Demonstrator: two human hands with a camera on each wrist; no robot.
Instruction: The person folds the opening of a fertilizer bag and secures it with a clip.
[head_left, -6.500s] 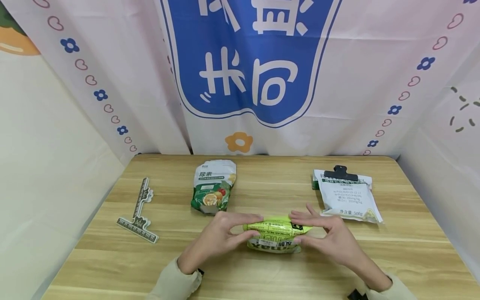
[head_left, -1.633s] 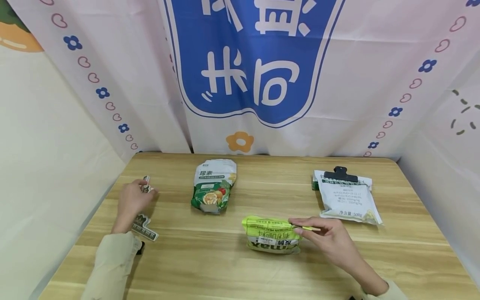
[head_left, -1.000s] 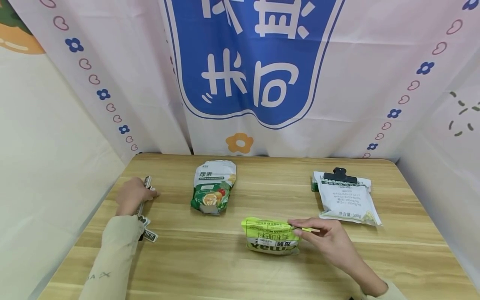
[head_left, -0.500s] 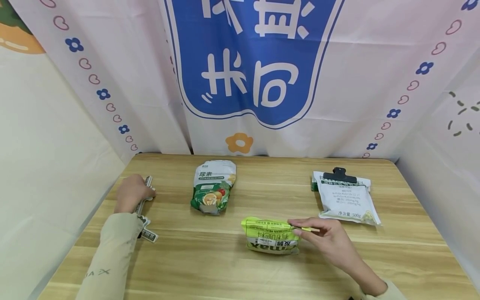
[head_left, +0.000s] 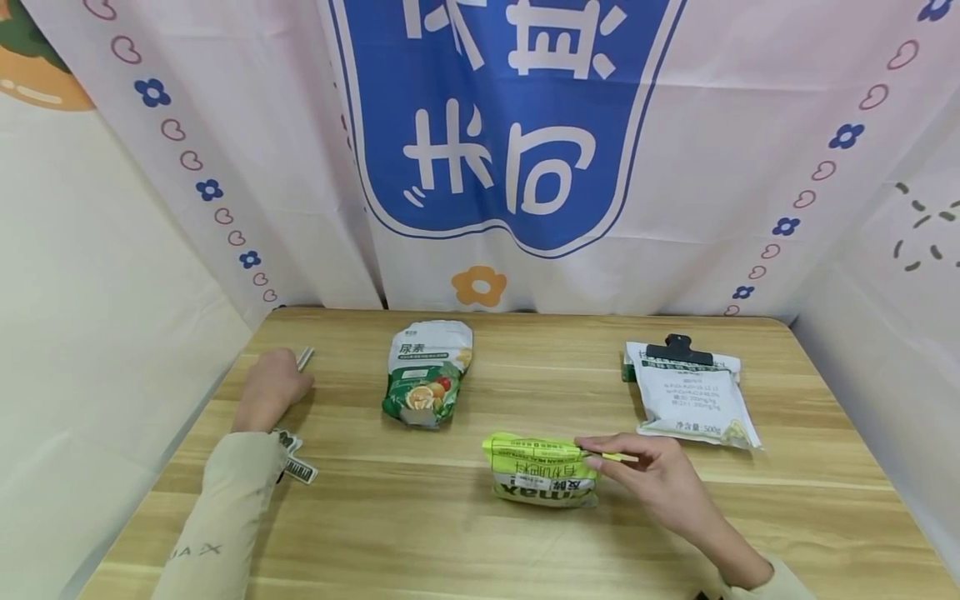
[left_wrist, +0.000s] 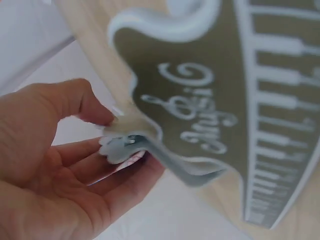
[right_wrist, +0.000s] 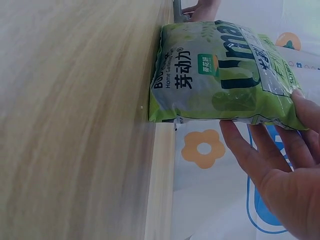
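At the table's left, my left hand (head_left: 273, 383) grips a clip (head_left: 304, 358) with a piano-key pattern, mostly hidden behind the hand in the head view. In the left wrist view, the thumb and fingers pinch the handles of that clip (left_wrist: 200, 95), which bears the word "Music". A second piano-key clip (head_left: 300, 469) lies just below, partly covered by the sleeve. My right hand (head_left: 648, 475) pinches the top right corner of a green fertilizer bag (head_left: 543, 479), whose upper edge is folded. The bag stands on the table, its printed front visible in the right wrist view (right_wrist: 225, 75).
A white and green pouch (head_left: 427, 375) with fruit pictures lies at the back, left of centre. To the right at the back is a white bag (head_left: 693, 404) with a black clip (head_left: 679, 350) across its top. A printed curtain (head_left: 495, 167) hangs behind the wooden table (head_left: 420, 542).
The left hand has left the green bag, reached the left clips and taken hold of the farther one, which has now turned in its grip. The right hand stays on the bag's corner.
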